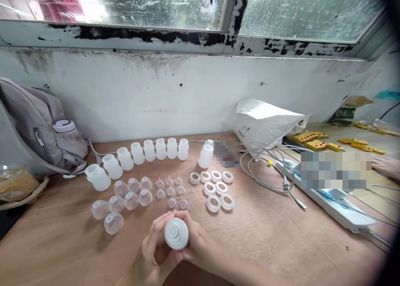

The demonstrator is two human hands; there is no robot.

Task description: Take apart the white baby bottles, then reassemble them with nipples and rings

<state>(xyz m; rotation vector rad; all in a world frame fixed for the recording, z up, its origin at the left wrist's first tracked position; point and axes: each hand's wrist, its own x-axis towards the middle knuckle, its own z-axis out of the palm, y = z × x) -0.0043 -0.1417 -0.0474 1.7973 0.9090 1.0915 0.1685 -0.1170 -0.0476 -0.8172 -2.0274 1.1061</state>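
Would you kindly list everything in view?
Open bottles: 8, white, back
Capped bottle: 1, white, back
Domes: 8, clear, left
Teats: 8, clear, centre
Rings: 8, white, centre-right
Held item: 1, white, front
Bag: 1, white, rear
Backpack: 1, grey, left
Tub: 1, yellowish, left
Cables: several, pale, right
Power strip: 1, white, right
Small parts: several, yellow, right
Table: 1, brown, below
Window: 1, white-framed, top
Someone's hand: 1, right edge
Hands: 2, around held item

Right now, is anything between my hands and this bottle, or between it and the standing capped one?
Nothing visible separates your left hand and right hand from the held bottle; the leftmost white ring lies between it and the standing capped bottle.
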